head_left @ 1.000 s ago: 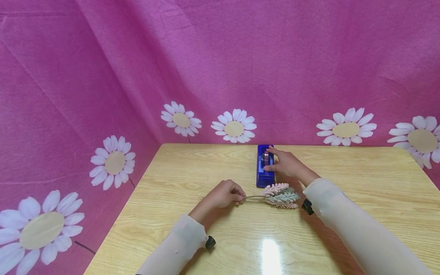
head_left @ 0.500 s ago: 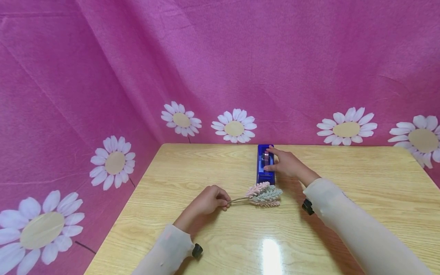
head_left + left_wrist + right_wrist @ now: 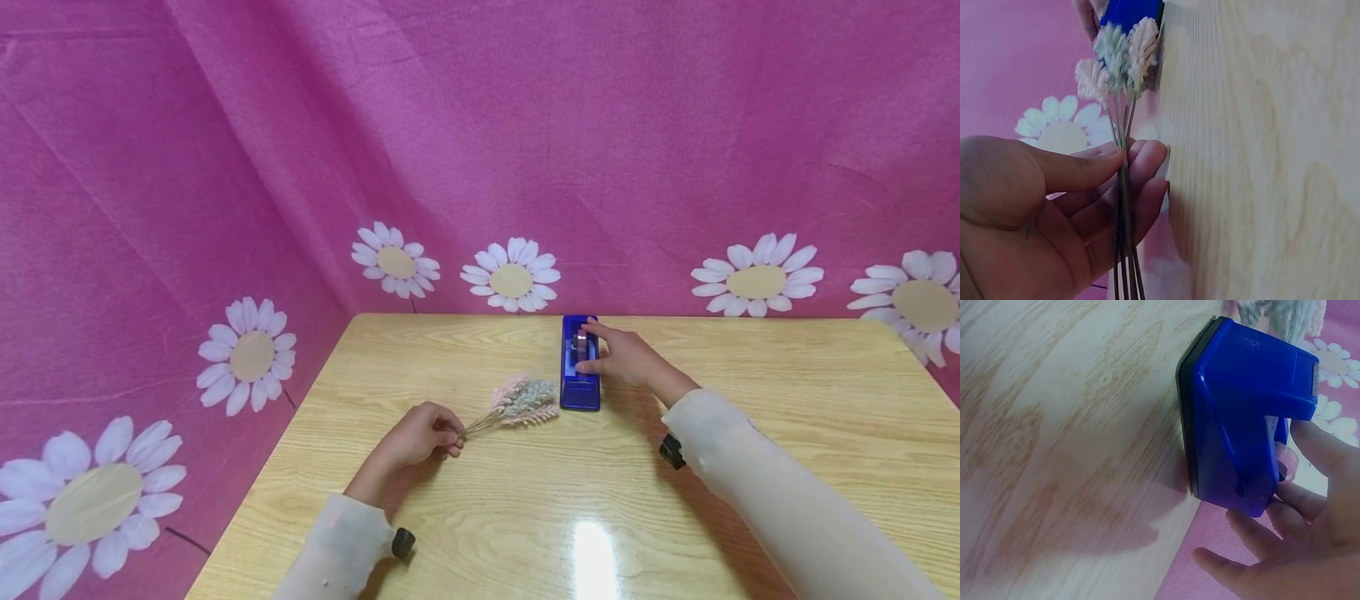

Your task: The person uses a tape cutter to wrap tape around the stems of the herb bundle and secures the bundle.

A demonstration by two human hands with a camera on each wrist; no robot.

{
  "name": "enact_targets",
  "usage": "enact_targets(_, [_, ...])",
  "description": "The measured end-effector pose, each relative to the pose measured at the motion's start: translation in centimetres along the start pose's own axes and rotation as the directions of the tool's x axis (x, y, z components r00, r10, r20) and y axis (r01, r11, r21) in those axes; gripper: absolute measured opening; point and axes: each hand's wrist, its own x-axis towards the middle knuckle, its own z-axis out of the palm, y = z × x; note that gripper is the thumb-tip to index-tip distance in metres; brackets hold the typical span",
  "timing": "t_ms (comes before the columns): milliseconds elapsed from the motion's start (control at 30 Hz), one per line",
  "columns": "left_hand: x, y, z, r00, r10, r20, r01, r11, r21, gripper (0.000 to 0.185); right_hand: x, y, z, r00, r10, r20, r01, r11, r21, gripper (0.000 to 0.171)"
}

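**A craft table set up in a fabric-draped corner**

This looks like a small staged craft or hobby corner rather than a lived-in room. A light wooden table point(image 3: 750, 433) fills the lower half of the head view. Pink cloth point(image 3: 525, 125) printed with large white daisies point(image 3: 512, 275) hangs behind it from nine o'clock round to three o'clock, hiding any walls. At twelve o'clock on the table sits a blue tape dispenser point(image 3: 579, 367), with a sprig of artificial flowers point(image 3: 521, 402) just beside it.

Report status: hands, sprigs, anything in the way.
Left hand pinches sprigs by the stems. Right hand rests on dispenser. Nothing between them.
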Motion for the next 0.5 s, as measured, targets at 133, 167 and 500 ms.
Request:
enact_targets(133, [0.3,-0.2,0.0,1.0,-0.019,-0.023,0.017,0.997,-0.073,0.018,0.0,0.0,0.0,1.0,0.004,0.008,-0.005,1.0,0.009,0.081])
enact_targets(167, [0.4,-0.3,0.1,0.999,-0.018,-0.027,0.015,0.996,-0.087,0.018,0.0,0.0,0.0,1.0,0.004,0.008,-0.004,1.0,0.01,0.081])
enact_targets(500, [1.8,0.3,1.4,0.997,-0.047,-0.058,0.032,0.973,-0.229,0.023,0.1,0.1,0.2,1.0,0.004,-0.004,-0.004,1.0,-0.002,0.081])
